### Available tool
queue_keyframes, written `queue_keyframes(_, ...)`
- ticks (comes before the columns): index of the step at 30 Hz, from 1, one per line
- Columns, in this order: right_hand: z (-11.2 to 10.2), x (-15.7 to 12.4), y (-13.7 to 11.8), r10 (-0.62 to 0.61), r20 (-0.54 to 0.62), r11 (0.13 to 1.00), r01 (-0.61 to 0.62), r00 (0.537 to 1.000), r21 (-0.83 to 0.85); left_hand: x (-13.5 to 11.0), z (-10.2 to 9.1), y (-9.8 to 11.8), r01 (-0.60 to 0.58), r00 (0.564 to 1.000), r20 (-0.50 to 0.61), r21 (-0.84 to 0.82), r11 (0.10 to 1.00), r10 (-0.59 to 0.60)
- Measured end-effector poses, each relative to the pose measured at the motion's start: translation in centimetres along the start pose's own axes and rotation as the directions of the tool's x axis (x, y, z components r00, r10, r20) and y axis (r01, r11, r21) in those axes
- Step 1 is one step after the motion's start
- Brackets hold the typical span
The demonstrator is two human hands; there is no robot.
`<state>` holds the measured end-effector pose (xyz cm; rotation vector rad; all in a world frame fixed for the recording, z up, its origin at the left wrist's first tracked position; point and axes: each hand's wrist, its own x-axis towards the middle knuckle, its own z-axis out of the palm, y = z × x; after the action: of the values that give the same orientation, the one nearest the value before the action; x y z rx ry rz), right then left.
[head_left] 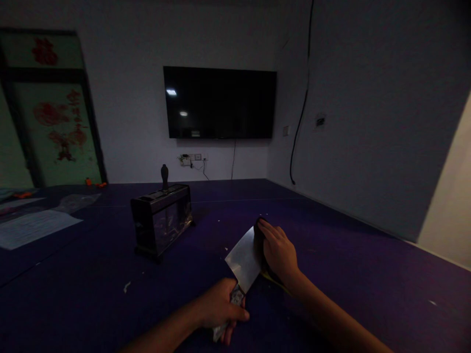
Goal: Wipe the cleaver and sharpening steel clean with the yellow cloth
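A cleaver (241, 260) with a broad shiny blade is held tilted above the dark purple surface. My left hand (221, 306) is closed around its handle (236, 296), which looks wrapped in clear crinkled plastic. On the far side of the blade, my right hand (279, 250) presses a dark cloth-like piece (259, 240) against the metal. A thin yellow edge (274, 282) shows below my right hand. To the left stands a black knife block (172, 220) with see-through sides and one dark handle (164, 176) sticking up from its top.
Paper sheets (37, 226) and clear plastic wrap (77, 201) lie at the left. Small white scraps (127, 287) dot the purple surface (206, 220). A wall-mounted television (221, 103), wall sockets (193, 157) and a hanging black cable (300, 127) are beyond. Small orange items (96, 183) lie near the door.
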<state>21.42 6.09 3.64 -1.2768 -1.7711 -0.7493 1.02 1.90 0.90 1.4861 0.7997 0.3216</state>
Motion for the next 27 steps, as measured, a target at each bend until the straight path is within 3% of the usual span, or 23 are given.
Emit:
queue_keyframes(12, 0.0, -0.1, 0.0, 0.063, 0.008, 0.998, -0.063, 0.998, -0.020, -0.1, 0.0, -0.1, -0.041, 0.999, 0.003, -0.059, 0.997, 0.042)
queue_keyframes(27, 0.9, -0.9, 0.0, 0.040, 0.093, 0.999, -0.041, 0.995, 0.013, 0.5, 0.0, -1.0, -0.089, 0.992, -0.100, -0.183, 0.979, 0.072)
